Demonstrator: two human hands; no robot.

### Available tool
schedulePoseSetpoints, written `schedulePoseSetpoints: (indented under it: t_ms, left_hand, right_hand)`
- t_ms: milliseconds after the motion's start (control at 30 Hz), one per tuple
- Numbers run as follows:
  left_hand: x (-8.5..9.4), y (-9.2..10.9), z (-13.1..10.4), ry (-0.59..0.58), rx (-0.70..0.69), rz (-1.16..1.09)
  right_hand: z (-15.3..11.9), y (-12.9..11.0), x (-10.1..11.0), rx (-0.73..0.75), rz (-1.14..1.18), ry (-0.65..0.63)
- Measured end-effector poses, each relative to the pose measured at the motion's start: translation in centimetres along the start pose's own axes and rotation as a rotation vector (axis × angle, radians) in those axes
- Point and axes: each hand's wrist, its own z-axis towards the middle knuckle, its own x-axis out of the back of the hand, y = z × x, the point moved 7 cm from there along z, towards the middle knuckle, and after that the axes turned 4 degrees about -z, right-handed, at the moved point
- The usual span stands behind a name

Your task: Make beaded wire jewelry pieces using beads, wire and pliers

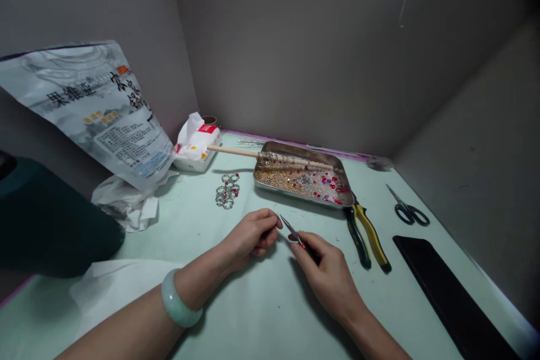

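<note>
My left hand [255,234] is closed in a pinch above the table, thumb and index fingertip together. Whatever it pinches is too small to make out. Close by, my right hand [327,275] grips needle-nose pliers [291,229] with thin metal jaws and a dark handle. Their tip points at the left fingertips, almost touching them. Beyond my left hand lies a small group of wire rings [226,194], some with red beads. Behind both hands stands a metal tray [301,201] of gold, clear, red and purple beads, with a wooden stick [234,151] across it.
Right of the tray lie green-and-yellow cutting pliers [369,236], scissors [407,211] and a long black object [447,292]. At left stand a dark green container [54,219], a large printed pouch [97,107] and a tissue pack [198,143]. Walls enclose the table's back.
</note>
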Motion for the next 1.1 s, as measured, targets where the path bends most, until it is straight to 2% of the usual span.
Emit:
schedulePoseSetpoints:
  t_ms: [267,767,1100]
  left_hand:
    - [-0.18,-0.19,0.06,-0.081,0.018,-0.076]
    - [-0.16,-0.5,0.05,-0.197,0.042,-0.126]
    - [-0.53,-0.02,-0.21,-0.144,0.008,-0.1]
  right_hand:
    - [0.04,0.11,-0.11,0.021,0.004,-0.009]
    - [0.24,0.55,-0.44,-0.11,0.137,-0.156]
    - [0.28,0.76,-0.26,-0.105,0.13,-0.108]
